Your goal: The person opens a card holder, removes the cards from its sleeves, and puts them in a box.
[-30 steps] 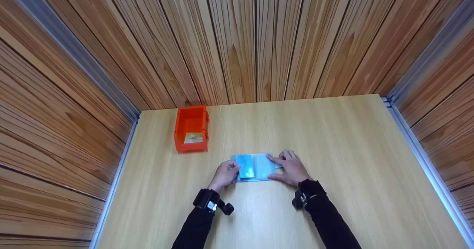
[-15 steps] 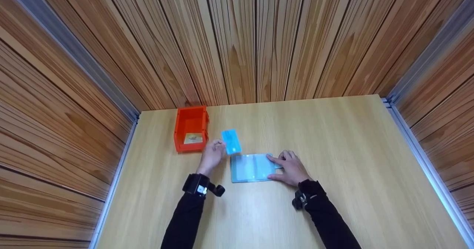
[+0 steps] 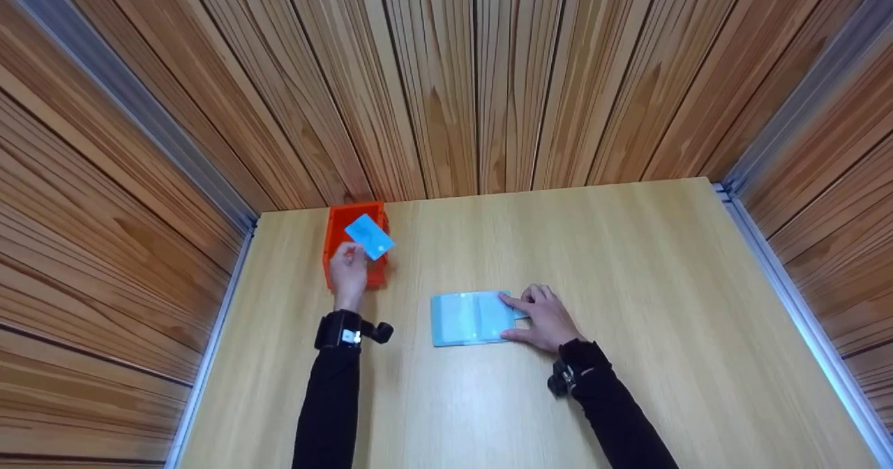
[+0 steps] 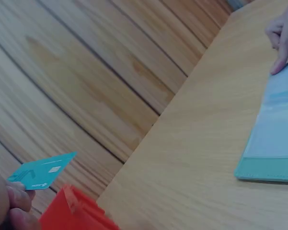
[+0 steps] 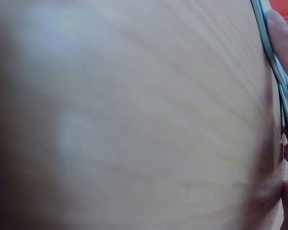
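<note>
A blue bank card with a chip (image 3: 370,236) is pinched by one end in my left hand (image 3: 349,273), above the orange bin (image 3: 377,275). In the left wrist view the card (image 4: 43,171) tilts up over the bin's edge, clear of it. On the table a light blue card holder (image 3: 459,319) lies spread flat, with clear sleeves showing. My right hand (image 3: 546,321) rests at its right end, thumb and forefinger stretched apart and pressing on it. Only a strip of the holder's edge (image 5: 268,45) and some fingers show in the right wrist view.
The bin stands at the table's back left, near the wooden wall (image 3: 446,85). My left hand and the card hide much of its inside. Metal rails (image 3: 802,308) run along both sides of the wooden table (image 3: 628,246).
My left hand has lifted the card off the card holder and carried it up and left to over the bin. My right hand has stayed on the holder.
</note>
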{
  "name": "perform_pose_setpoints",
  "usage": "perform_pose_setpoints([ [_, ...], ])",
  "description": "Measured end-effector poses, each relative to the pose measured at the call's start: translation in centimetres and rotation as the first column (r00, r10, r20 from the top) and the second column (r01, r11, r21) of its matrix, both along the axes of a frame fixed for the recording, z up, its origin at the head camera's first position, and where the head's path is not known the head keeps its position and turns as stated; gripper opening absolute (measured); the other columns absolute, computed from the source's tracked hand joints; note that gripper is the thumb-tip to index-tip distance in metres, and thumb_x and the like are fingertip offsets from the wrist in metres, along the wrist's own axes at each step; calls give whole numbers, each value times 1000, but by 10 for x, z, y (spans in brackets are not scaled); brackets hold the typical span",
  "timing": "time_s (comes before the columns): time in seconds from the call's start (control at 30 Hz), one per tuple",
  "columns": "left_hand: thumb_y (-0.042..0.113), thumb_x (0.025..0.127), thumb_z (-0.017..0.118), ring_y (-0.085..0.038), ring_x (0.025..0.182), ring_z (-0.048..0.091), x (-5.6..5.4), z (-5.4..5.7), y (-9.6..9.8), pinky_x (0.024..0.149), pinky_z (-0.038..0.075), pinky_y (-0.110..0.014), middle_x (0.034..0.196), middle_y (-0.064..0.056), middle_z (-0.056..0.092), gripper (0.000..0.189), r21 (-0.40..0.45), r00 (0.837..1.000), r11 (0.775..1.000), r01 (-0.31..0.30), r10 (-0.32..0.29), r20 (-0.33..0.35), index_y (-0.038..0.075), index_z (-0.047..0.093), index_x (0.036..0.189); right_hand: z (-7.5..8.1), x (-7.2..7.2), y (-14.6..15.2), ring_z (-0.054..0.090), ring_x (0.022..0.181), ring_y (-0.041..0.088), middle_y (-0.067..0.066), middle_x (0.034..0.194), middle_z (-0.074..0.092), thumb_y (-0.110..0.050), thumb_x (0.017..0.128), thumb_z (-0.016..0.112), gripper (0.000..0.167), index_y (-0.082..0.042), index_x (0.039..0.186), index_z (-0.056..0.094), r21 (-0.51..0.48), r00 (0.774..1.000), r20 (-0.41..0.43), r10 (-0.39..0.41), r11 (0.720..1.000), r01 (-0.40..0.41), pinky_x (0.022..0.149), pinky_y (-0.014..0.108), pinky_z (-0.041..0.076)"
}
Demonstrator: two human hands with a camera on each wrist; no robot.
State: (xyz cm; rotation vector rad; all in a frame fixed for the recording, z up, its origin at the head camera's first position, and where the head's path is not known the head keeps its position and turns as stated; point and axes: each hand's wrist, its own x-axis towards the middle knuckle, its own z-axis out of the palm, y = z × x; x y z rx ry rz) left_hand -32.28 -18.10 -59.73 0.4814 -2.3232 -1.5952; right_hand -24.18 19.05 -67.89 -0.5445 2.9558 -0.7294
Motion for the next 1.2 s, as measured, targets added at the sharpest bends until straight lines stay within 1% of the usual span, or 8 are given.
perform_pose_setpoints([
  [0.13,13,103,58,-17,70,51,-3,-11,-10,67,38,-31,76,-2,57,14,-10,997,998,-69,69,16,2,67,105,1,0,1,40,100,22,2,104,45,-60,78,83,80,-28,147,58,-4,1000,-23,-2,1000,2,88,37,34],
  [0.2,13,104,57,-23,75,56,-3,-15,-12,68,40,-33,82,-10,63,14,-10,996,996,-88,89,27,2,66,106,1,1,1,40,100,23,2,103,45,-59,78,83,79,-28,147,59,-12,1000,-29,-4,1000,3,88,37,35],
  [0.37,13,106,55,-37,96,64,-2,-26,-15,81,46,-42,104,-23,70,15,-13,988,990,-143,144,64,0,64,107,-1,4,-1,39,101,21,0,103,44,-60,79,82,80,-29,148,56,-21,1000,17,-2,1000,3,87,35,34],
  [0.5,13,107,53,-37,103,60,-3,-32,-13,90,45,-47,108,-23,66,17,18,979,984,-179,177,100,-1,62,108,-3,5,-2,38,101,20,-1,104,43,-61,79,81,80,-31,148,56,-13,999,31,-8,1000,8,86,34,33],
  [0.63,14,108,52,-36,108,57,-9,-32,-10,96,45,-48,111,-22,64,18,67,974,975,-210,203,98,-1,62,110,-2,3,-1,39,101,20,0,104,44,-60,78,82,80,-30,147,57,-28,1000,3,-6,1000,7,86,35,34],
  [0.7,15,108,51,-36,110,57,-12,-31,-10,98,44,-49,113,-21,64,19,70,974,976,-208,200,108,0,62,111,-2,3,-1,39,101,21,0,104,44,-59,78,82,80,-29,147,58,-36,1000,-5,-7,999,7,87,35,34],
  [0.9,18,108,50,-39,115,59,-14,-33,-12,100,44,-52,118,-22,66,20,-18,964,982,-186,186,190,3,62,113,-1,1,-1,40,103,21,0,104,45,-60,78,82,80,-29,148,57,-35,1000,1,-8,999,8,89,36,35],
  [1.2,21,106,54,-40,118,63,-15,-37,-23,98,47,-53,125,-19,70,25,-196,948,979,-60,117,297,4,69,118,-1,2,-1,39,101,20,-1,104,44,-61,79,81,79,-30,148,58,-26,1000,-4,-6,1000,6,86,35,34],
])
